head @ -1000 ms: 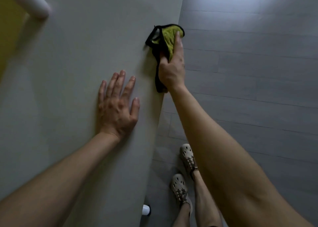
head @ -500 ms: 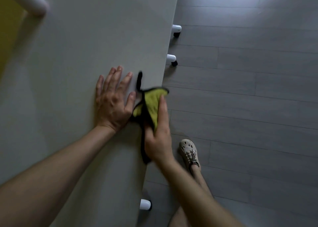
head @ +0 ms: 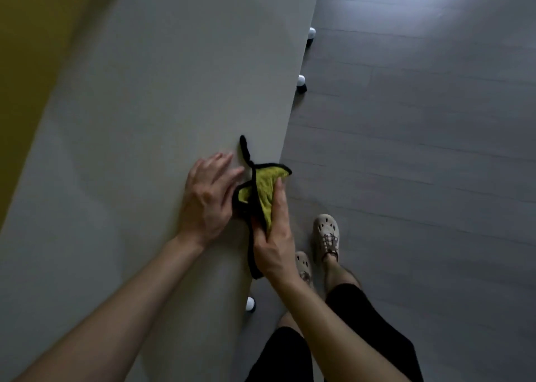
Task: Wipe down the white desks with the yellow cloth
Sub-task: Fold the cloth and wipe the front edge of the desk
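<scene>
The yellow cloth (head: 262, 190) was judged to be light, soft and limp, a thin towel bound with a black hem. It would fold and bunch under any push, and no care against breakage was called for. It was thought best taken in a gathered wad with fingers laid flat over it, so that pressure would be spread on the white table (head: 145, 106) and loose corners would not trail. The cloth was seen bunched at the table's right edge, part of it on the top and part seemingly over the lip above the grey floor (head: 420, 149). One black strip of hem was stretched away across the top. The right grip (head: 274, 244) was closed round the cloth's near end, the bundle pinched under the thumb and one finger laid straight along the yellow face. The lower tail of hem was hung out beneath that palm. The left grip (head: 207, 199) was released, with fingers spread and nothing held. It was blurred, so it could only be supposed that its little-finger side was touching the cloth's left fold.
</scene>
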Tool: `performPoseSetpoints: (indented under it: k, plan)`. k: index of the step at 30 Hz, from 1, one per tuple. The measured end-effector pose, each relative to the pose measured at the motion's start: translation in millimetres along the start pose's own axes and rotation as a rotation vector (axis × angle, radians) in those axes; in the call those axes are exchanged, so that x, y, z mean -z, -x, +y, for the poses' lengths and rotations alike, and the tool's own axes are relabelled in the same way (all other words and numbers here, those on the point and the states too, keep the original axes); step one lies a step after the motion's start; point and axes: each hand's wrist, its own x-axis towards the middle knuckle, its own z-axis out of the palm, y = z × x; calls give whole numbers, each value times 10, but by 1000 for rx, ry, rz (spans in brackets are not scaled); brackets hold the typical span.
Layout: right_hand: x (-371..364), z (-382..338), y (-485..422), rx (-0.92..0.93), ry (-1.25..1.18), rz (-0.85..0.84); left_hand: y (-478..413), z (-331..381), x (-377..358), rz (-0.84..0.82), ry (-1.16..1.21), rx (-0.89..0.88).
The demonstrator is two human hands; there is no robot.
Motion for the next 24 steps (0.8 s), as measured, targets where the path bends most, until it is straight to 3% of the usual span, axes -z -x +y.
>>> performPoseSetpoints:
  k: [2,5,10,13,16,21,24]
  plan:
    - [3,31,292,-6,36,-33,575,-25,115,-10,-66,1]
    - [49,-109,-5,-11,52,-23,1137,-32,175,-17,-159,58]
    - [178,-324,-1121,-21,107,95,1255,-84,184,-26,-151,20]
    - [161,-272,-1181,2,95,112,1278,-93,154,-5,-150,17]
    - [-10,-134,-567,-12,65,137,1279,-121,120,10,-150,8]
    - [-362,259,1196,16,-21,44,1289,-139,93,14,-175,-11]
    - [-414,302,1514,-12,-56,13,1274,-139,90,29,-162,-3]
